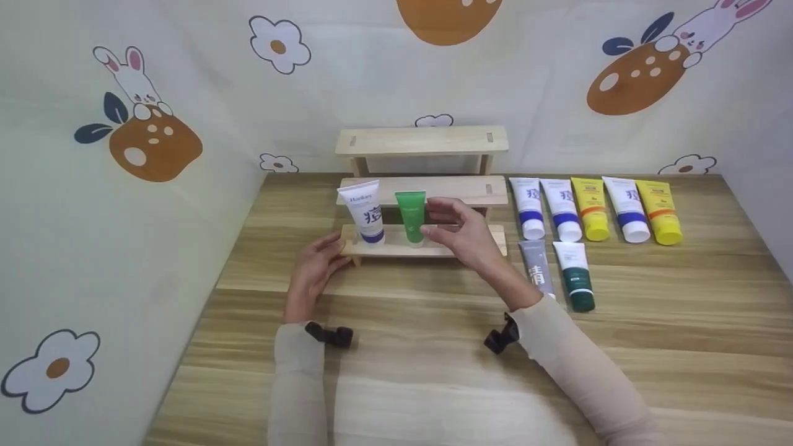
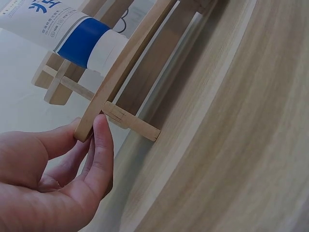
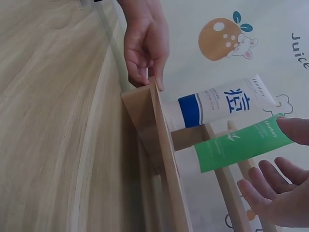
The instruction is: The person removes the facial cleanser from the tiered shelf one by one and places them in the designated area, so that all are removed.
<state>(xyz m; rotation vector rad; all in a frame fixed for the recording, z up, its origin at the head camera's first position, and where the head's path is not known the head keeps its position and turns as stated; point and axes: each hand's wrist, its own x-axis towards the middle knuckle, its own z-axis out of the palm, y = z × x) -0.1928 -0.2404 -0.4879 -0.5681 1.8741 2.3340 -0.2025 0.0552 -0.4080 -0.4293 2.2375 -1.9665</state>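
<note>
A three-step wooden display rack (image 1: 421,249) stands at the back of the table. My left hand (image 1: 317,269) pinches the left end of its lowest step, thumb above and fingers beneath in the left wrist view. On that step a white tube with a blue band (image 1: 367,214) stands upright on its cap. To its right stands a smaller green tube (image 1: 411,215), also cap down. My right hand (image 1: 468,235) is just right of the green tube, fingers spread apart; in the right wrist view the thumb (image 3: 295,129) overlaps the tube's top end.
Right of the rack, white-and-blue tubes (image 1: 561,210) and yellow tubes (image 1: 590,209) lie in a row on the wooden table (image 1: 396,396). Nearer me lie a grey tube (image 1: 535,266) and a white-and-green tube (image 1: 576,275), close to my right forearm. A patterned cloth (image 1: 347,74) hangs behind.
</note>
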